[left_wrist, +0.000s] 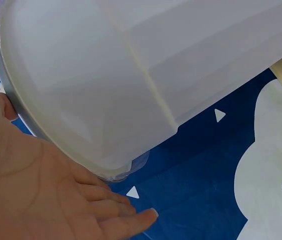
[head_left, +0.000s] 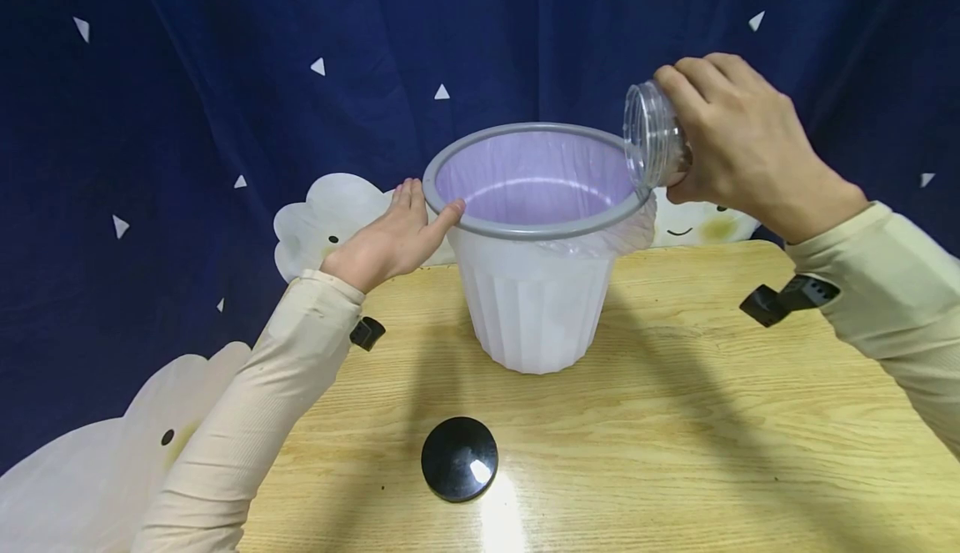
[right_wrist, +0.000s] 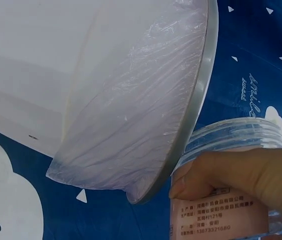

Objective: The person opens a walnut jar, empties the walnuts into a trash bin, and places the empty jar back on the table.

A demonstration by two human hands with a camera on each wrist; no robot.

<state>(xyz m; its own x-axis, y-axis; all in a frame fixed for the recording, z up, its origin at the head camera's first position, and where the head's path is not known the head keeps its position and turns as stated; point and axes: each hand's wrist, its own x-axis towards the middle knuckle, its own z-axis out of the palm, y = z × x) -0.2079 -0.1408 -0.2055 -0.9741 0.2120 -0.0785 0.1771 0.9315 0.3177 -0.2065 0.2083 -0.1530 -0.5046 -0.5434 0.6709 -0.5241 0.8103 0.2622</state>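
Note:
A white trash can (head_left: 536, 303) with a grey rim stands on the wooden table, lined with a thin purple bag (head_left: 525, 169). My right hand (head_left: 738, 132) grips a clear plastic jar (head_left: 651, 136), tipped on its side with its uncapped mouth toward the can at the right rim. In the right wrist view a pink printed label (right_wrist: 220, 215) shows on the jar under my thumb. On the can's left side, my left hand (head_left: 397, 236) rests against the rim, fingers straight and thumb over the edge. Its palm shows in the left wrist view beside the can wall (left_wrist: 96, 90).
A round black lid (head_left: 459, 459) lies on the table (head_left: 675, 419) in front of the can. Behind hangs a dark blue curtain (head_left: 480, 36) with white triangles and cloud shapes. Loose bag edge (right_wrist: 126, 130) hangs over the can's right outside.

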